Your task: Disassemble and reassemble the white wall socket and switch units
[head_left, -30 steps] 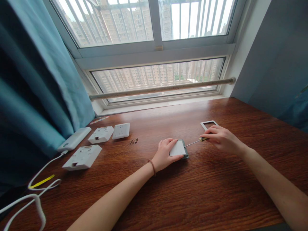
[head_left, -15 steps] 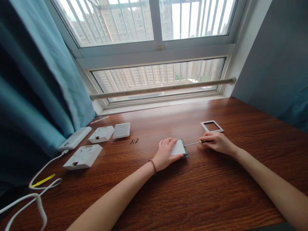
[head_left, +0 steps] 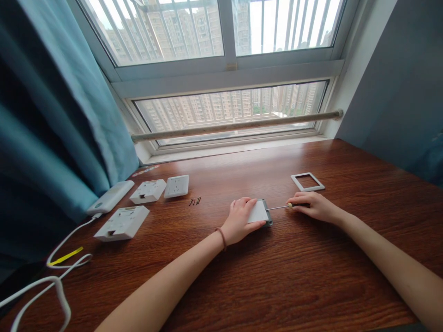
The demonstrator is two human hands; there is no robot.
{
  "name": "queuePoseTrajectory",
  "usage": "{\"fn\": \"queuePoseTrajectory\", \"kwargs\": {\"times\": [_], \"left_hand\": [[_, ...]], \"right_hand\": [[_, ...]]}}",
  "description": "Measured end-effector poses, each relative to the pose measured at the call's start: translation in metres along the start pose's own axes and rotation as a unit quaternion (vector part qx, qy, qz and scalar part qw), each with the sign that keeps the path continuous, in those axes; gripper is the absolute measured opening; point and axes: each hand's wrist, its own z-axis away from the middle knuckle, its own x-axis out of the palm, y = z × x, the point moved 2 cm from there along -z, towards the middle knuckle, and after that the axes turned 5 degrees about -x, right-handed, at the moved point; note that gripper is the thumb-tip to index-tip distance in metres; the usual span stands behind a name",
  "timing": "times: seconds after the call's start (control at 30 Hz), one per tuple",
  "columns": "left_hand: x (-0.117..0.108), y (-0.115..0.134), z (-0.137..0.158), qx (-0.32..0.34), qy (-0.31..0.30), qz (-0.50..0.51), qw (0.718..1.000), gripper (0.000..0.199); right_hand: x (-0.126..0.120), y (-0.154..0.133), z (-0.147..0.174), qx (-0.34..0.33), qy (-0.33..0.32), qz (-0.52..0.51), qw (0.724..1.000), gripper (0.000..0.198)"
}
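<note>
My left hand (head_left: 238, 219) grips a white wall switch panel with a grey base (head_left: 258, 212), thumb on the near edge and fingers over the far side, holding it down on the table. In my right hand (head_left: 314, 206) is a screwdriver (head_left: 278, 208), its dark handle between thumb and fingers. The metal shaft points left, and its tip meets the right edge of the panel; whether it sits in a slot is too small to tell. Just beyond my right hand lies a white square frame (head_left: 308, 181) with an open middle.
On the left of the wooden table (head_left: 221, 286) are a socket panel (head_left: 176, 186), several screws (head_left: 194, 201), two white mounting boxes (head_left: 148, 191) (head_left: 122, 223), a white power bank (head_left: 110, 197), a white cable (head_left: 57, 288) and a yellow strip (head_left: 66, 256). A window (head_left: 231, 110) stands behind.
The whole view has shifted slightly, moving everything a little to the right in the picture. Both hands keep the same hold, with the screwdriver tip still at the panel's edge.
</note>
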Motion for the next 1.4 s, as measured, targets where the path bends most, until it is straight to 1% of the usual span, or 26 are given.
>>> {"fn": "queuePoseTrajectory", "kwargs": {"times": [0.1,0.2,0.23,0.3,0.4,0.47,0.5,0.57,0.63,0.77,0.83,0.97,1.13,1.27,1.4], "left_hand": [[0.000,0.000,0.000,0.004,0.001,-0.001,1.000,0.062],[0.000,0.000,0.000,0.003,0.003,-0.001,1.000,0.062],[0.000,0.000,0.000,0.003,0.003,-0.002,1.000,0.062],[0.000,0.000,0.000,0.002,0.003,-0.002,1.000,0.062],[0.001,-0.001,0.000,0.005,0.003,-0.002,1.000,0.063],[0.001,-0.001,0.000,0.006,0.003,0.000,1.000,0.063],[0.001,-0.001,0.001,0.006,0.003,0.001,1.000,0.063],[0.001,-0.001,0.001,0.007,0.002,0.001,1.000,0.063],[0.001,-0.001,0.001,0.008,0.003,0.001,1.000,0.062],[0.000,0.000,0.001,0.007,0.004,0.005,1.000,0.062],[0.000,0.000,0.001,0.005,0.003,0.004,1.000,0.062],[0.000,0.001,0.001,0.003,0.000,-0.003,1.000,0.062],[0.000,0.001,0.001,0.001,-0.001,-0.008,1.000,0.062],[0.001,0.001,0.002,0.000,0.001,-0.008,1.000,0.062],[0.001,0.001,0.002,-0.002,0.005,-0.007,1.000,0.062]], "right_hand": [[0.001,-0.001,0.000,0.009,-0.017,0.002,1.000,0.027],[0.001,-0.005,0.000,-0.002,-0.003,0.034,0.999,0.025],[0.000,-0.007,0.000,-0.010,0.017,0.058,0.998,0.024],[-0.003,-0.011,0.000,-0.030,0.082,0.126,0.988,0.022],[-0.009,-0.024,0.001,-0.073,0.188,0.230,0.952,0.020],[-0.012,-0.033,0.002,-0.097,0.223,0.273,0.931,0.022],[-0.013,-0.037,0.002,-0.106,0.227,0.286,0.925,0.023],[-0.014,-0.041,0.001,-0.108,0.212,0.294,0.926,0.025],[-0.013,-0.038,0.000,-0.095,0.180,0.276,0.939,0.022],[-0.007,-0.020,-0.004,-0.059,0.092,0.159,0.981,0.021],[-0.004,-0.014,-0.005,-0.040,0.060,0.110,0.991,0.023],[-0.002,-0.009,-0.004,-0.007,0.014,0.059,0.998,0.026],[0.002,-0.006,-0.002,0.015,-0.038,-0.015,0.999,0.030],[0.003,-0.004,-0.002,0.017,-0.033,-0.040,0.998,0.032],[0.003,-0.005,-0.002,0.008,-0.025,-0.035,0.999,0.031]]}}
